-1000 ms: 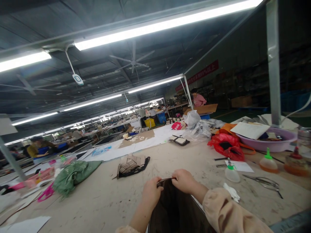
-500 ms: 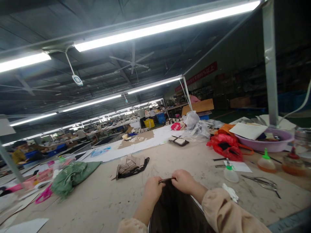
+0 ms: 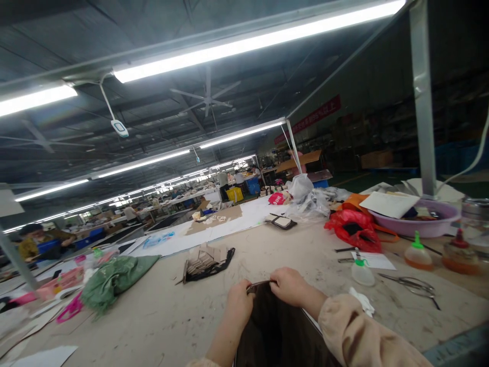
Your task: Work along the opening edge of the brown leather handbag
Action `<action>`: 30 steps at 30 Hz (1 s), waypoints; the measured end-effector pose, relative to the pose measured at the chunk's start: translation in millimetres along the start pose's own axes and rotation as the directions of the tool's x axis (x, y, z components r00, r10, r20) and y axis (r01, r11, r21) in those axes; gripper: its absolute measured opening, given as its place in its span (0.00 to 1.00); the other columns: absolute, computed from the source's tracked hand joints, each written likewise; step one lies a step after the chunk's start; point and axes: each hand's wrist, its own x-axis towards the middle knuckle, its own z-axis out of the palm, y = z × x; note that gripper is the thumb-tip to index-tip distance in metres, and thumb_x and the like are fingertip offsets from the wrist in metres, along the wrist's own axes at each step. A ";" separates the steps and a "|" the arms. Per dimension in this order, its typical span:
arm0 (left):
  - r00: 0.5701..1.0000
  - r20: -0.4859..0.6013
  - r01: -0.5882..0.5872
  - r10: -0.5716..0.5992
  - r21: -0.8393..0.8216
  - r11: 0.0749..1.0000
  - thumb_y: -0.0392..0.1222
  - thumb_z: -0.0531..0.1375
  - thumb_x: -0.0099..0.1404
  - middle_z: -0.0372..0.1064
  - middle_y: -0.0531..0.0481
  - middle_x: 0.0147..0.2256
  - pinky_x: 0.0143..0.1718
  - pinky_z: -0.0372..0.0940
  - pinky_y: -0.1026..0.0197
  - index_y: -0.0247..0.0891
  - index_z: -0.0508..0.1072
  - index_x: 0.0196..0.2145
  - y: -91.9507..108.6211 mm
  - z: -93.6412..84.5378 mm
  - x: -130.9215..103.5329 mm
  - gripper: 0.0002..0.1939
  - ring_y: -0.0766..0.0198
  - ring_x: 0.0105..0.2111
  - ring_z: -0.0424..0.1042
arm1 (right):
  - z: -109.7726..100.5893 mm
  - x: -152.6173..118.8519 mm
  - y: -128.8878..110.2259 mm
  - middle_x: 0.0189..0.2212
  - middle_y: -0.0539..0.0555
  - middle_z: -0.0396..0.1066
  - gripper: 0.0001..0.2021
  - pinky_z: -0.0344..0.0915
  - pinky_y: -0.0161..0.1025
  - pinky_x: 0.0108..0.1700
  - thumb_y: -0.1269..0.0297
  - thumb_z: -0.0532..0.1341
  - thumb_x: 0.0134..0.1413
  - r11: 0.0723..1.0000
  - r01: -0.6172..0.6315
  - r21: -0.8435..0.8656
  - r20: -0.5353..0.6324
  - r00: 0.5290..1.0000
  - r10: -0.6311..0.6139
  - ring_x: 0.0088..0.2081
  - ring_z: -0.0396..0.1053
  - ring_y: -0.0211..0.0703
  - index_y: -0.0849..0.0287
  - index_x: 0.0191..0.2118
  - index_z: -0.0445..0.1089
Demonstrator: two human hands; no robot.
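A dark brown piece of material, perhaps leather or cloth, hangs at the bottom middle, and its lower part runs out of view. Both hands pinch its top edge, a short stretch apart. My left hand is closed on the left end of that edge. Closed on the right end is my right hand, its fingertips curled over the rim. Between them the edge bows slightly upward. Beyond the hands, a stack of grey-beige pieces lies on black material on the worktable.
To the right are scissors, a small squeeze bottle, a red plastic bag and a purple basin. On the left lies a green cloth bag. A metal post rises at the right. A person sits far left.
My left hand has shifted slightly along the brown edge and turned a little. My right hand stays nearly in place. In the background, a cardboard sheet has tilted and moved left.
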 end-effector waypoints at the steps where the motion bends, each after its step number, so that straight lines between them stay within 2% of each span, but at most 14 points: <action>1: 1.000 -0.003 0.009 -0.009 0.016 1.000 0.33 0.57 0.54 0.74 0.47 0.33 0.35 0.57 0.63 0.37 0.73 0.34 0.9 0.5 0.5 0.09 0.61 0.36 0.70 | -0.8 -0.5 0.2 0.32 0.58 0.75 0.14 0.60 0.38 0.36 0.65 0.51 0.51 1.000 0.006 -0.003 0.000 1.000 -0.006 0.36 0.70 0.46 0.58 0.31 0.75; 5: 1.000 -0.018 0.025 -0.025 0.041 0.999 0.33 0.57 0.54 0.74 0.45 0.33 0.34 0.57 0.62 0.36 0.73 0.35 3.5 2.9 1.0 0.10 0.60 0.36 0.70 | -10.2 -3.8 -1.9 0.34 0.56 0.74 0.13 0.60 0.37 0.38 0.65 0.53 0.49 0.992 0.113 0.052 -0.017 0.994 -0.112 0.37 0.69 0.45 0.56 0.36 0.74; 8: 0.999 -0.038 0.022 -0.021 0.027 0.999 0.33 0.55 0.56 0.74 0.45 0.34 0.35 0.57 0.62 0.36 0.73 0.35 5.9 4.6 0.1 0.09 0.60 0.36 0.70 | -19.0 -3.0 -9.1 0.40 0.53 0.71 0.14 0.60 0.36 0.41 0.65 0.56 0.46 0.970 0.187 0.155 -0.095 0.980 -0.174 0.40 0.68 0.43 0.54 0.41 0.71; 10: 0.998 -0.055 0.018 -0.017 0.013 1.000 0.33 0.54 0.57 0.74 0.45 0.33 0.34 0.56 0.62 0.36 0.72 0.35 7.3 5.8 -0.8 0.09 0.60 0.37 0.70 | -20.8 0.2 -14.8 0.41 0.51 0.70 0.14 0.60 0.35 0.42 0.68 0.57 0.45 0.955 0.225 0.193 -0.141 0.970 -0.200 0.41 0.67 0.41 0.53 0.40 0.71; 14: 0.997 -0.068 0.032 -0.033 -0.020 0.999 0.33 0.54 0.57 0.73 0.46 0.32 0.32 0.55 0.62 0.36 0.70 0.34 7.7 9.8 -1.9 0.08 0.60 0.35 0.70 | -11.6 7.6 -20.2 0.38 0.51 0.70 0.10 0.60 0.34 0.41 0.71 0.57 0.45 0.948 0.270 0.166 -0.129 0.959 -0.251 0.40 0.65 0.41 0.55 0.34 0.72; 21: 0.975 -0.096 0.182 -0.202 -0.184 0.966 0.34 0.54 0.57 0.72 0.47 0.33 0.33 0.57 0.64 0.35 0.67 0.37 8.7 14.4 -0.9 0.09 0.61 0.36 0.70 | 3.4 7.8 -13.9 0.36 0.51 0.68 0.07 0.60 0.35 0.41 0.72 0.58 0.49 0.950 0.290 0.119 -0.178 0.947 -0.267 0.40 0.64 0.40 0.55 0.33 0.72; 30: 0.972 -0.076 0.192 -0.223 -0.288 0.938 0.32 0.55 0.53 0.72 0.49 0.29 0.31 0.57 0.64 0.36 0.68 0.33 16.7 18.0 -1.5 0.08 0.62 0.32 0.69 | 11.9 12.8 -14.7 0.34 0.51 0.69 0.07 0.60 0.35 0.41 0.72 0.58 0.49 0.945 0.316 0.085 -0.182 0.937 -0.297 0.39 0.63 0.41 0.56 0.31 0.73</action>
